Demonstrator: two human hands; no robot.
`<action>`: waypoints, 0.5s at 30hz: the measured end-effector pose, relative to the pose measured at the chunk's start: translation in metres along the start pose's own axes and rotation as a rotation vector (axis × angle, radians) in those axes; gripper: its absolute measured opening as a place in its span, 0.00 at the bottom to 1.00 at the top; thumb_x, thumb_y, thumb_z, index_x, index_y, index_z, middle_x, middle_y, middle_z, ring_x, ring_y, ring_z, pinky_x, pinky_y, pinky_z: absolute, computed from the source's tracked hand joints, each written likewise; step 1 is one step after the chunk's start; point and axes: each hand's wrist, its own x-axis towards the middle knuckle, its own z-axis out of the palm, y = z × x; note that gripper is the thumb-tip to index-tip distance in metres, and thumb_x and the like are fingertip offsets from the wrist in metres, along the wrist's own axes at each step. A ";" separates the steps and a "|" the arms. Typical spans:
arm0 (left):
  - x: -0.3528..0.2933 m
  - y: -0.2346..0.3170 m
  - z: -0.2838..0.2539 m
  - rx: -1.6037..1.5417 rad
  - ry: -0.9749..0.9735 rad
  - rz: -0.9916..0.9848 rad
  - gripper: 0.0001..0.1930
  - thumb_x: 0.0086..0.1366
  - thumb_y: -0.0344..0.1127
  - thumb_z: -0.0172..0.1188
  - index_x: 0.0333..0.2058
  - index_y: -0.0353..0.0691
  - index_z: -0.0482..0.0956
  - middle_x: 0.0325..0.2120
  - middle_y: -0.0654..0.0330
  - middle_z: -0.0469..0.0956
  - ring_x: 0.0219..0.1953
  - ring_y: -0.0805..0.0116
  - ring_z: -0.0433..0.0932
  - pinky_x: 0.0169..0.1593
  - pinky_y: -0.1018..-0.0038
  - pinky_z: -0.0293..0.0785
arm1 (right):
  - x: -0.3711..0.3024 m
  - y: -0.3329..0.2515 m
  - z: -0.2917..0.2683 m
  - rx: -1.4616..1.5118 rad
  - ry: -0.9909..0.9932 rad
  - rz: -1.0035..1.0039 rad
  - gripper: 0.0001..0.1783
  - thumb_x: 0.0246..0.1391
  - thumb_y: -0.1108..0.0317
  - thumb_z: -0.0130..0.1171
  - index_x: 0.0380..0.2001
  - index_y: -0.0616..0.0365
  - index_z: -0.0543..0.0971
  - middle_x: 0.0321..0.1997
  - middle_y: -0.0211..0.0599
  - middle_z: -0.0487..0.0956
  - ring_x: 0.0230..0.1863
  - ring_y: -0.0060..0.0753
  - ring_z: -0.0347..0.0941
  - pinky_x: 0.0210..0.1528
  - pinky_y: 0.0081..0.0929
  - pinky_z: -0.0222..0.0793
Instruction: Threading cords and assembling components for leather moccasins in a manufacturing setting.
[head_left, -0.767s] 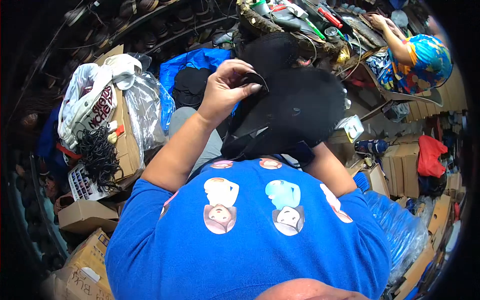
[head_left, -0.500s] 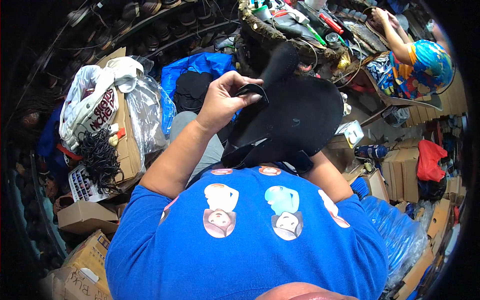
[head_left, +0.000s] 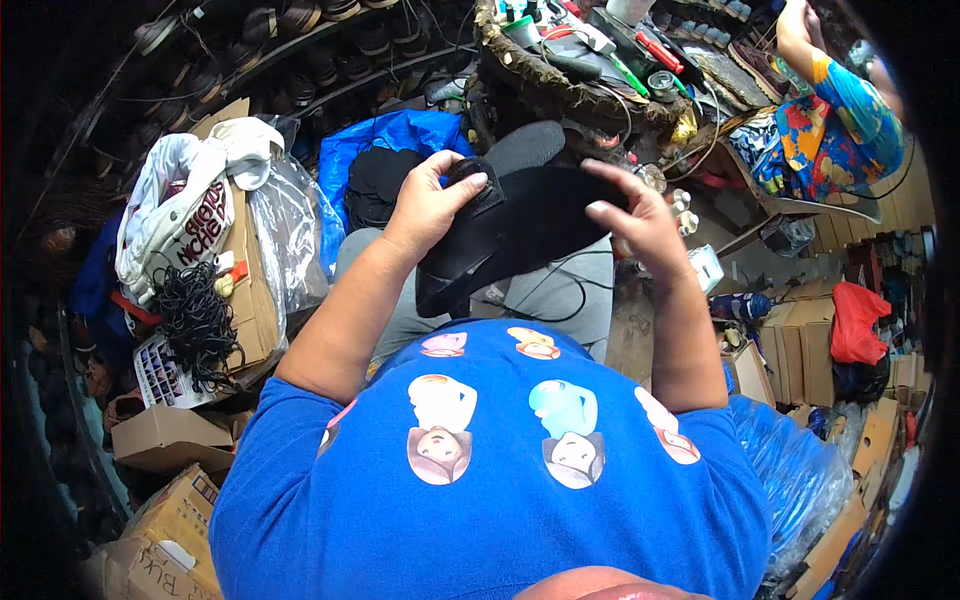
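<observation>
Across the centre of the frame, one black piece slants, its long axis running lower left to upper right, rounded end rightward. It lies between the left hand and right hand, two in all: the left pinches black material at its upper-left edge; the right is unclenched, contact unclear. One smaller dark sole juts just above, pointing upper right.

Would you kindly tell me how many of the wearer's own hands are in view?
2: the left hand, gripping black material, and the right hand, by its right edge, contact unclear.
</observation>
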 end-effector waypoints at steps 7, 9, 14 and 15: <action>0.001 -0.003 -0.004 0.099 0.034 -0.021 0.07 0.57 0.30 0.59 0.33 0.34 0.74 0.28 0.64 0.76 0.31 0.80 0.72 0.38 0.82 0.68 | -0.003 -0.026 0.017 -0.760 0.204 -0.501 0.20 0.36 0.76 0.62 0.39 0.49 0.78 0.38 0.35 0.74 0.41 0.37 0.69 0.45 0.33 0.63; -0.004 0.002 0.003 0.040 -0.004 -0.016 0.06 0.57 0.29 0.58 0.33 0.34 0.74 0.28 0.64 0.76 0.31 0.80 0.72 0.38 0.82 0.68 | 0.002 -0.033 0.016 -0.985 0.387 -0.495 0.25 0.38 0.69 0.63 0.45 0.47 0.75 0.44 0.37 0.73 0.48 0.39 0.66 0.52 0.36 0.57; -0.010 0.010 0.014 0.142 -0.012 0.094 0.07 0.57 0.31 0.58 0.32 0.34 0.75 0.23 0.66 0.76 0.27 0.82 0.70 0.32 0.82 0.67 | 0.025 -0.018 0.048 -0.853 0.164 -0.485 0.14 0.42 0.54 0.62 0.34 0.43 0.81 0.47 0.32 0.72 0.58 0.46 0.56 0.59 0.48 0.43; -0.010 0.010 0.014 0.104 -0.009 0.093 0.07 0.57 0.32 0.58 0.32 0.34 0.76 0.23 0.65 0.75 0.27 0.82 0.70 0.32 0.81 0.67 | 0.026 -0.015 0.052 -0.807 0.182 -0.465 0.13 0.42 0.54 0.62 0.33 0.42 0.81 0.48 0.32 0.72 0.59 0.46 0.55 0.59 0.50 0.41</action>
